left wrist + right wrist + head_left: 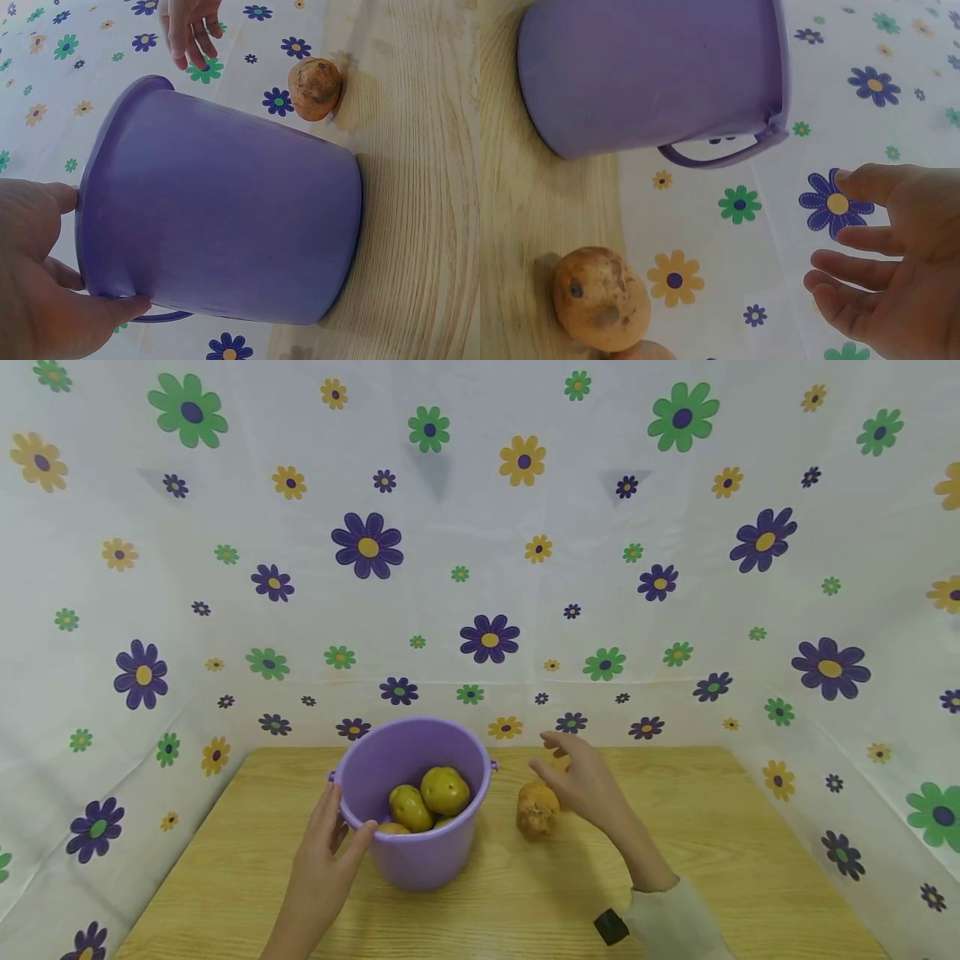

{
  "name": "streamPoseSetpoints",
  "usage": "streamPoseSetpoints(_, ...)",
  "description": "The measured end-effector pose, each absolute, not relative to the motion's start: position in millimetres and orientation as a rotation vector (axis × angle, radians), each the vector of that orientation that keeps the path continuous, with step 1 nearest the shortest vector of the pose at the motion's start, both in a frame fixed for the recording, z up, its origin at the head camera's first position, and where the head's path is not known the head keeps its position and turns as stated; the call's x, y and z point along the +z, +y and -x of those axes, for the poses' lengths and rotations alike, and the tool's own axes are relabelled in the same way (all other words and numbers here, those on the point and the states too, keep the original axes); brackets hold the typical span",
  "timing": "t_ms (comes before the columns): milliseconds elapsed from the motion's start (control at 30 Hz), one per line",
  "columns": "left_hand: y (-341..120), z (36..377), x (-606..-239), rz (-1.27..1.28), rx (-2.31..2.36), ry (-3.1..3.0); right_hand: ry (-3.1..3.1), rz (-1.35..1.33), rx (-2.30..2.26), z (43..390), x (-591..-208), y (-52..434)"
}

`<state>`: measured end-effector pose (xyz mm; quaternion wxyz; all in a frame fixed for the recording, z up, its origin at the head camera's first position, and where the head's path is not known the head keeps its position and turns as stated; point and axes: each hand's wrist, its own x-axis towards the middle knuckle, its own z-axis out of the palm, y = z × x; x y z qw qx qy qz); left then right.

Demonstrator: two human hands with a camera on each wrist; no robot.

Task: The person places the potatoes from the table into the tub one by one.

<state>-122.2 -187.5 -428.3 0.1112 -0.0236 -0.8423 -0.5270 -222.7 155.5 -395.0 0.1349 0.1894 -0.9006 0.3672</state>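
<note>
A purple bucket [427, 864] stands on the table with several potatoes [445, 791] inside. My left hand [322, 856] grips its rim at the near left, thumb over the edge and fingers along the outer wall. To the right of the bucket lies a brown, blotchy potato [537, 812]. A second potato [643, 352] sits close behind it, mostly hidden by my right hand in the head view. My right hand [588, 783] hovers over these two with fingers spread and loosely bent, holding nothing.
The wooden table [675, 877] is bounded at the back and sides by a white flowered cloth [420, 610]. The bucket's handle [712, 159] hangs down at its far side. Near my right sleeve [675, 922] is a small black block [611, 927].
</note>
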Motion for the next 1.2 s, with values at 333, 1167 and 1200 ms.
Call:
streamPoseSetpoints(333,-188,122,-429,0.08,-1.544,-2.463,-2.579,-0.482,1.101,221,-405,169)
streamPoseSetpoints(1167,-188,121,-428,0.092,-1.551,-2.457,-2.599,-0.276,1.159,212,-471,167)
streamPoseSetpoints(1200,-188,122,-428,0.089,-1.552,-2.46,-2.605,-0.266,1.164,212,-474,167)
